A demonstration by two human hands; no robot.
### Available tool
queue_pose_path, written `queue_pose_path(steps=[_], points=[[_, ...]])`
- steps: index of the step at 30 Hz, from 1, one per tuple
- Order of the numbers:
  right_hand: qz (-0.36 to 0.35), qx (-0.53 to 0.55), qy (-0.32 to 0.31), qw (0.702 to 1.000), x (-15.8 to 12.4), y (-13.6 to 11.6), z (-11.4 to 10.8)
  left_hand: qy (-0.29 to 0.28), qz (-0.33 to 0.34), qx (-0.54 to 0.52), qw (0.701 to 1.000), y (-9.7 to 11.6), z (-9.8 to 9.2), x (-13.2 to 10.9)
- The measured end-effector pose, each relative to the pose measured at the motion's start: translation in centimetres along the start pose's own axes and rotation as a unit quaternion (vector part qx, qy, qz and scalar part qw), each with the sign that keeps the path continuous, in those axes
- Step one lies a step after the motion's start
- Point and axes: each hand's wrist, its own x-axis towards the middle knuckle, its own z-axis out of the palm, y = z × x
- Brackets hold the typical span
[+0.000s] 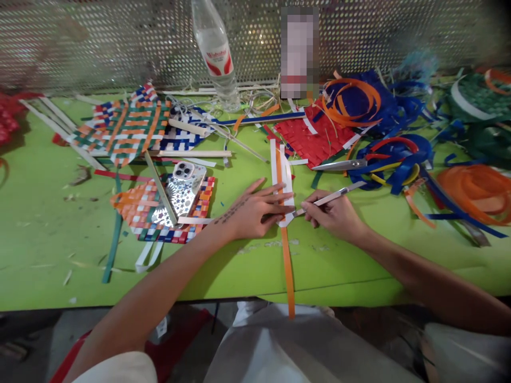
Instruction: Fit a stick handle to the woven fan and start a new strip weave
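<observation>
My left hand (pixel 255 213) lies flat with its fingers spread over a folded white strip (pixel 273 159) and an orange strip (pixel 288 271). The orange strip runs between the white lengths and hangs past the table's front edge. In my right hand (pixel 329 215) is a slim metal utility knife (pixel 331 197), pinched like a pen. Its tip points left and meets or nearly meets the lower end of the white strip, beside my left fingertips; actual contact I cannot tell. A pair of scissors (pixel 339 165) lies beyond my right hand.
A phone (pixel 191 186) rests on a multicoloured woven piece (pixel 138 215) at left. Behind it lie another woven piece (pixel 138 125) and wooden sticks (pixel 195 153). A water bottle (pixel 217 58) stands at the back. A red woven piece (pixel 315 138) and coiled orange strips (pixel 475 194) lie right.
</observation>
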Motion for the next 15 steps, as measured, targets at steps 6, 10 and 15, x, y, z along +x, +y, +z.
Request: queue_pose_path(steps=[6, 10, 15], points=[[-0.004, -0.009, 0.0, 1.0, -0.01, 0.15, -0.13, -0.002, -0.003, -0.003, 1.0, -0.07, 0.07, -0.03], [-0.013, -0.021, 0.002, 1.0, -0.14, -0.12, -0.17, 0.003, 0.001, 0.001, 1.0, -0.16, 0.18, -0.06], [-0.042, 0.042, 0.079, 0.995, -0.35, -0.8, -0.83, 0.002, 0.0, -0.002, 1.0, -0.12, 0.18, -0.07]])
